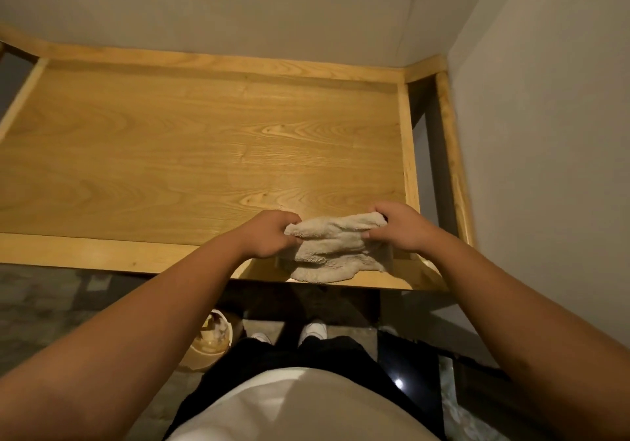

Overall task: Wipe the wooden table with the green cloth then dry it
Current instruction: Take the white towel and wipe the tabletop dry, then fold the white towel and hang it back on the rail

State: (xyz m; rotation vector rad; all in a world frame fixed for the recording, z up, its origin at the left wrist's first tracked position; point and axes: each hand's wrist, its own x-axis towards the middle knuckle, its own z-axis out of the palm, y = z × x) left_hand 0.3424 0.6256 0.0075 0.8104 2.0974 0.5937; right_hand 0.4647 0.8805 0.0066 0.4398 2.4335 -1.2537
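My fingers pinch the top edge of the cloth (pixel 335 246) from both ends, left hand (pixel 272 234) and right hand (pixel 399 225) curled tight around bunched folds. To do this well I'd spread it flat first, then press it down and sweep along the grain from the near right corner toward the far left, overlapping passes. The cloth hangs at the wooden table's (pixel 170 140) near edge, close to the right corner, its lower folds resting on the wood. It looks beige and fluffy here, not green, so I judge this is the drying pass.

Cream bucket (pixel 212 341) on floor beneath table edge
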